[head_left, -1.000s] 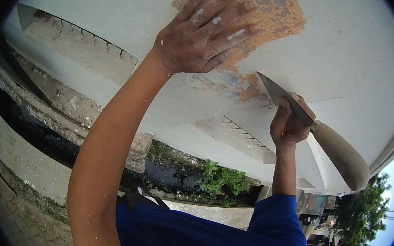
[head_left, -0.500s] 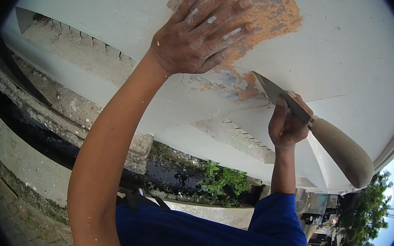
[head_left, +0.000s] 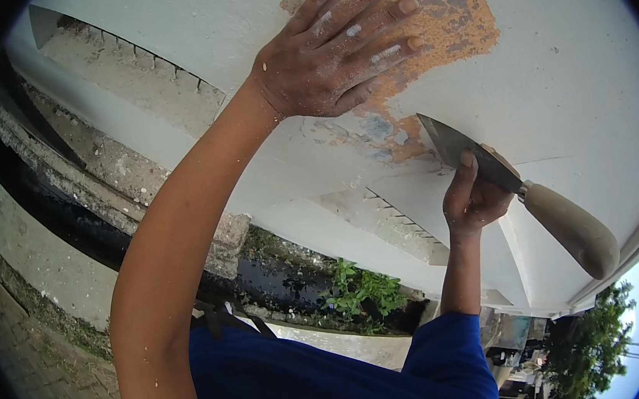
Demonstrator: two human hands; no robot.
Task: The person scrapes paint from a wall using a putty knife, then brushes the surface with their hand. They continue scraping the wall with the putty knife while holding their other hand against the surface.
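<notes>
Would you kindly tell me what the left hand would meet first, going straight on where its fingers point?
The left hand would probably meet the peeled patch of the wall, just ahead of it; whether it already touches there is unclear.

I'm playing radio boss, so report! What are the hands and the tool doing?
Left hand: spread, covering part of the peeled patch. Right hand: gripping trowel by its blade. Handle sticking out free.

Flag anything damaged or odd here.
The wall has a ragged patch with orange and grey showing, unlike the pale surface around it. Oddly, the trowel is held in the right grip by its blade, its handle sticking out unheld.
</notes>
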